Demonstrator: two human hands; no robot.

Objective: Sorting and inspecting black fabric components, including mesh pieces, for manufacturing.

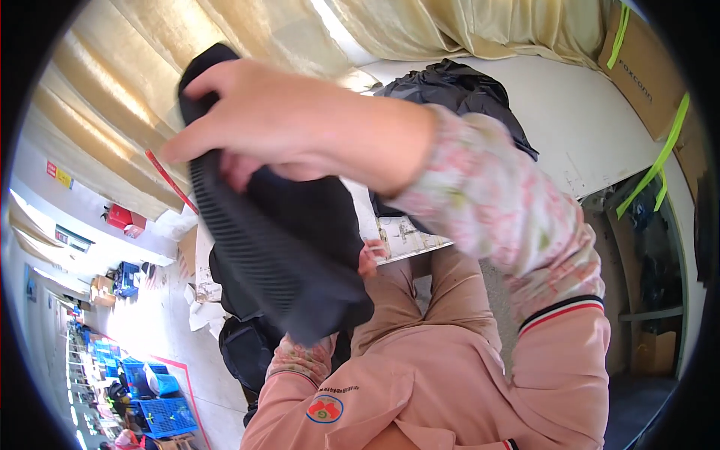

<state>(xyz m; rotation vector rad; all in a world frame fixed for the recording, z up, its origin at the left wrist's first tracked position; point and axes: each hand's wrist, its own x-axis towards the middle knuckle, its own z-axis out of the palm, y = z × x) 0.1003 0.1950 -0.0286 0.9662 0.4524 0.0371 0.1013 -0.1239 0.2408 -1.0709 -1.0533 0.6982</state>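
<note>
A large black fabric piece with a ribbed side panel (277, 247) hangs in front of me, raised and tilted; its exact kind does not show. At its upper end my right hand (240, 112) grips it, thumb and fingers bent round the cloth, the arm reaching across to the left. Beside the piece's right edge, low by the table front, the curled fingers of my left hand (370, 257) show. The black piece hides most of that hand, and what it holds cannot be made out.
On the white table (600, 112) lies a crumpled black bundle (465, 90). Cardboard boxes (637, 75) with green straps stand at the right. Black bags (244, 349) are low on my left. Blue crates (161, 416) stand farther off, and pale curtains (480, 26) hang behind the table.
</note>
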